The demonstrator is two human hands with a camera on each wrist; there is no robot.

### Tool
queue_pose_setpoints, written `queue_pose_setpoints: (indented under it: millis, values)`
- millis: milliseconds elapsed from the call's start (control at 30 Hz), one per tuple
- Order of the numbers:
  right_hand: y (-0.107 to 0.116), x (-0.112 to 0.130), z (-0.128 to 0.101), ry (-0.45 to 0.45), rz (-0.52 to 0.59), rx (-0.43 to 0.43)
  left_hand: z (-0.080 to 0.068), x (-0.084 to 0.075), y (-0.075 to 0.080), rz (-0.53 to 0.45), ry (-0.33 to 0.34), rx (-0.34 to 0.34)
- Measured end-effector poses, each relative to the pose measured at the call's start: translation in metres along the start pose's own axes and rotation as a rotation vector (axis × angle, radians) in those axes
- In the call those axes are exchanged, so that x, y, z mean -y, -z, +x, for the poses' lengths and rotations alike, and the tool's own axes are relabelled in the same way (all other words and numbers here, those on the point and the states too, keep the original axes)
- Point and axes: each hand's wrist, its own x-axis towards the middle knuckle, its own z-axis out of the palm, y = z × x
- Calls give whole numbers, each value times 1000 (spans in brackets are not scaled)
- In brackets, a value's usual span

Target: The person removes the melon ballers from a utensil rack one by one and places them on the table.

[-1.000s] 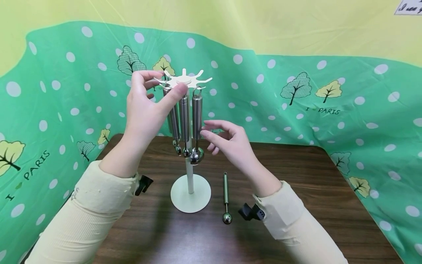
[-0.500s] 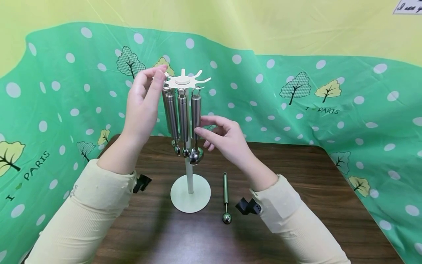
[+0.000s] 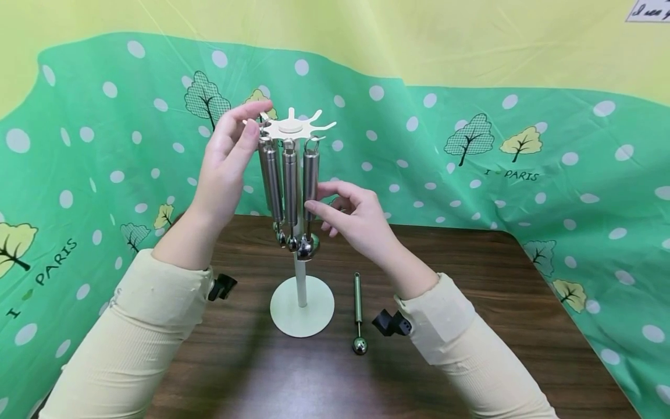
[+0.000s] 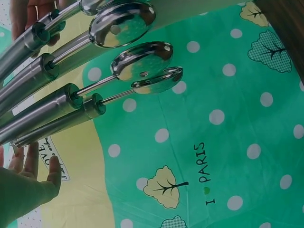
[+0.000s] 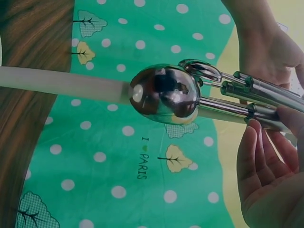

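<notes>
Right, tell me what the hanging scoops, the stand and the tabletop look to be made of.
Hanging scoops: apparently stainless steel, with brushed handles and mirror-polished bowls that reflect the room in the wrist views.
Stand: matte off-white, with no glare; painted metal or plastic, cannot tell which.
Tabletop: dark brown with wood grain, low sheen; wood or a wood-look laminate.

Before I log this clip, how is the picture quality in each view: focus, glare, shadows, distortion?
Head view: sharp and evenly lit, with a soft shadow on the wooden table beside the rack base. Left wrist view: rotated, close up, the scoop bowls mirror bright glare. Right wrist view: also rotated, the nearest scoop looms large and reflective, and the right hand at the frame edge looks soft.
</notes>
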Motion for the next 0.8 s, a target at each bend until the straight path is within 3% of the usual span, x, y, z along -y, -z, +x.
queue_pose_setpoints:
  millis: [400, 800]
  values:
    - [-3, -2, -6, 160, -59, -54, 0, 2, -1, 9, 5, -27]
    - [-1, 1, -12, 228, -36, -115, -1, -1, -1, 47, 16, -48]
